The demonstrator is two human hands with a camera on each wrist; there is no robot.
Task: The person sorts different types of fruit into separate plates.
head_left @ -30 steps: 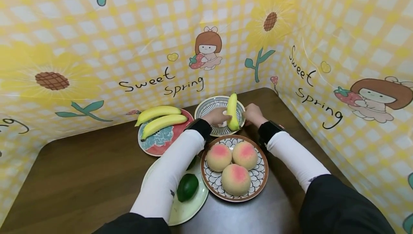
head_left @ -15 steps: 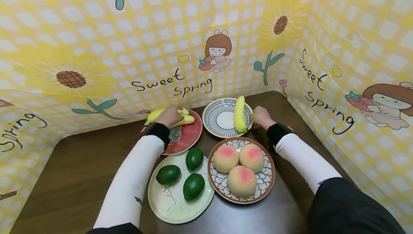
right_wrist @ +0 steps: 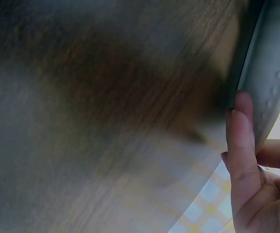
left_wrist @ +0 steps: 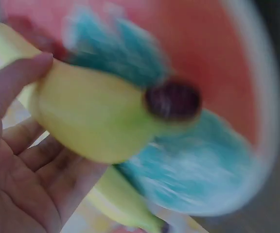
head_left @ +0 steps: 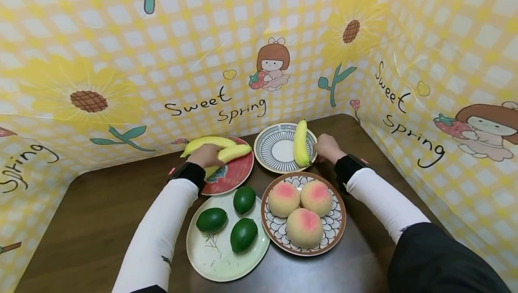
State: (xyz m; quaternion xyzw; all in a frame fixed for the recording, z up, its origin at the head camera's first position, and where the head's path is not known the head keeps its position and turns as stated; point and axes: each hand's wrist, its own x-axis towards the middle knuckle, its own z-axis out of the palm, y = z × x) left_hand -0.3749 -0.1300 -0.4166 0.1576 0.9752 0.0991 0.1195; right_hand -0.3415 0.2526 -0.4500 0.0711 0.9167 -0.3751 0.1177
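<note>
My left hand (head_left: 206,156) grips a yellow banana (head_left: 235,152) over the red plate (head_left: 239,172) at the back left. In the left wrist view the thumb lies on one side of that banana and the fingers on the other; its dark tip points away from the palm. A second banana (head_left: 214,141) lies behind it on the red plate. One more banana (head_left: 300,144) rests along the right side of the striped plate (head_left: 279,149). My right hand (head_left: 328,148) holds this plate's right edge; in the right wrist view fingertips touch the plate's outer wall (right_wrist: 271,63).
A pale green plate (head_left: 214,264) in front bears several green lemon-shaped fruits (head_left: 243,235). Beside it, a brown-rimmed plate (head_left: 337,234) carries three peaches (head_left: 304,228). A checked cloth (head_left: 182,23) stands behind and to the right of the brown table (head_left: 101,212).
My left hand has let go of the banana on the striped plate, moved left to the red plate and taken hold of a banana there. My right hand stays at the striped plate's edge.
</note>
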